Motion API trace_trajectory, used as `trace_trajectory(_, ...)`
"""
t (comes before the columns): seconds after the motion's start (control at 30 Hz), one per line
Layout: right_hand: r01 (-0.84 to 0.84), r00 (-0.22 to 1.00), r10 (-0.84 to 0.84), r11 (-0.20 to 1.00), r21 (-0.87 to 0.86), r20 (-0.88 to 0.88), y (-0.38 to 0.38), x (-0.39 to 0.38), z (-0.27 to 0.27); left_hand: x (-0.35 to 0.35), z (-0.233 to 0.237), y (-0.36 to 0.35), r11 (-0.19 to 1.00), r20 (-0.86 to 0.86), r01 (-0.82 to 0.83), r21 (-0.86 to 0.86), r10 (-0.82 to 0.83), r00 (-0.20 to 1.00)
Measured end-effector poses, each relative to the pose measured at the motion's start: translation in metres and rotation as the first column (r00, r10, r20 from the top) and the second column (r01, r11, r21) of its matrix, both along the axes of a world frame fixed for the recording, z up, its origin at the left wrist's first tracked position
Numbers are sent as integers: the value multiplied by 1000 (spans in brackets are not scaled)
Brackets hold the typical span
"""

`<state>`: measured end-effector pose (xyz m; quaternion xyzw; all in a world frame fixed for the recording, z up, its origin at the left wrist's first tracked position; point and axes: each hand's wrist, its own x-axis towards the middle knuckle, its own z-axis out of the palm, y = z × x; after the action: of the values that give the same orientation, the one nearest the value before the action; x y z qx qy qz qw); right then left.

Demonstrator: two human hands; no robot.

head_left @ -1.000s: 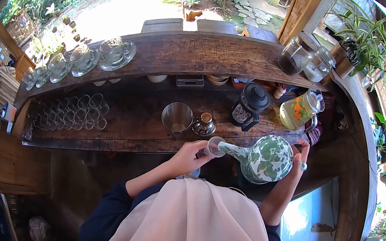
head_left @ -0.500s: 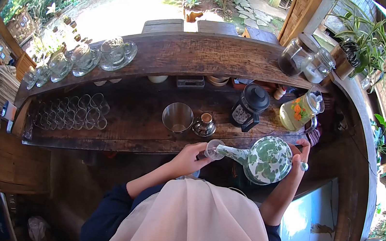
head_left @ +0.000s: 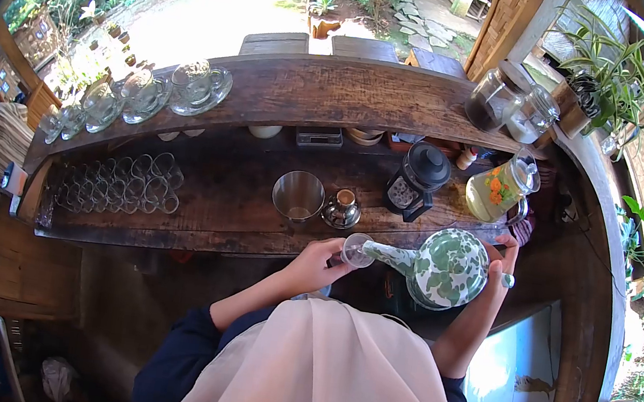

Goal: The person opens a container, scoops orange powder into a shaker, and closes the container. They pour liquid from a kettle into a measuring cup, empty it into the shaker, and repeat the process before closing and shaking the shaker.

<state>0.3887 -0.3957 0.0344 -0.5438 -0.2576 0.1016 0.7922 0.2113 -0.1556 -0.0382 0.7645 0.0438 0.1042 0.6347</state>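
My right hand (head_left: 503, 261) is closed around the handle side of a green-and-white speckled enamel teapot (head_left: 451, 271). The pot's long spout points left, its tip right at the rim of a small clear glass (head_left: 358, 251). My left hand (head_left: 322, 260) grips that glass from the left, fingers wrapped at its side. Beyond the hands on the wooden counter stand a metal cup (head_left: 298, 195), a small round metal pot with a wooden knob (head_left: 342, 208) and a French press (head_left: 418, 181). A glass pitcher with orange flowers (head_left: 494, 193) stands behind the teapot.
Rows of upright glasses (head_left: 125, 185) occupy the counter's left end. Glass cups on saucers (head_left: 199, 87) line the raised shelf (head_left: 337, 89), with lidded jars (head_left: 498, 98) at its right end. A person in a striped top (head_left: 3, 155) is at the far left.
Both hands, the teapot and the glass keep nearly the same place. The view has shifted very slightly.
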Motion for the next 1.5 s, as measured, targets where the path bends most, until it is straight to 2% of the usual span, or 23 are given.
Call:
trace_trajectory(1.1,33,999,-33,999,12,-6,-4,3,0,10,1,-5,998,31,32,-48,-31,999)
trace_trajectory(1.23,93,994,-89,995,-44,70,-3,4,2,13,7,-6,997,34,47,-60,-45,998)
trace_trajectory(1.33,85,995,-83,996,-27,48,-6,8,-2,18,7,-7,995,20,51,-81,-49,999)
trace_trajectory(1.5,61,998,-60,997,43,-17,-14,20,-13,28,0,-10,997,65,81,-17,-80,995)
